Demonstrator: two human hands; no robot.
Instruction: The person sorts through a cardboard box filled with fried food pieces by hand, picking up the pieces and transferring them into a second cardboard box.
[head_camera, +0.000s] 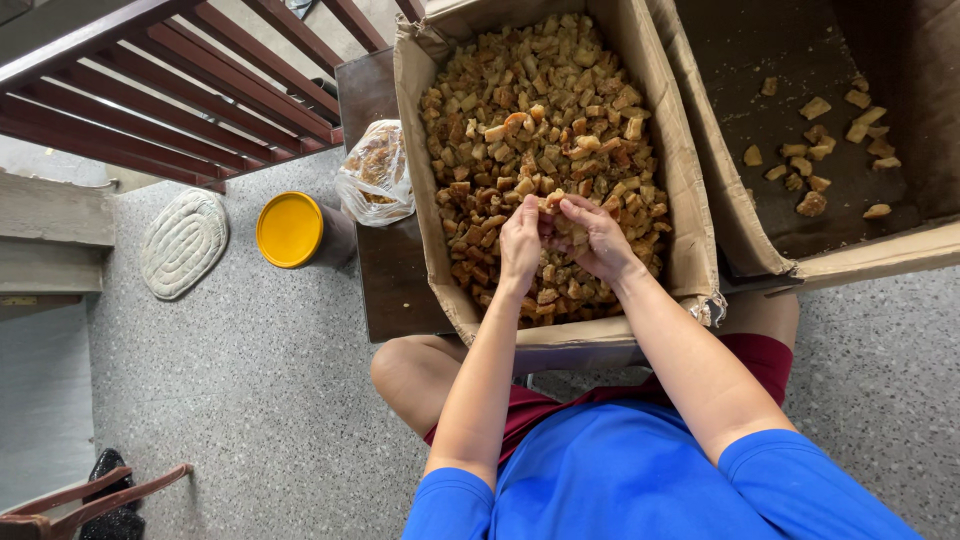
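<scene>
A person in a blue shirt sits over a big brown cardboard box (690, 250) full of small brown crunchy chunks (530, 110). The left hand (520, 243) and right hand (598, 238) meet near the box's front edge, pinching one chunk (553, 200) together. A round yellow lid (289, 229) sits on the grey floor (250, 380).

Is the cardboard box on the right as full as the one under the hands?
No, the right cardboard box holds only scattered brown chunks on its bare floor.
</scene>
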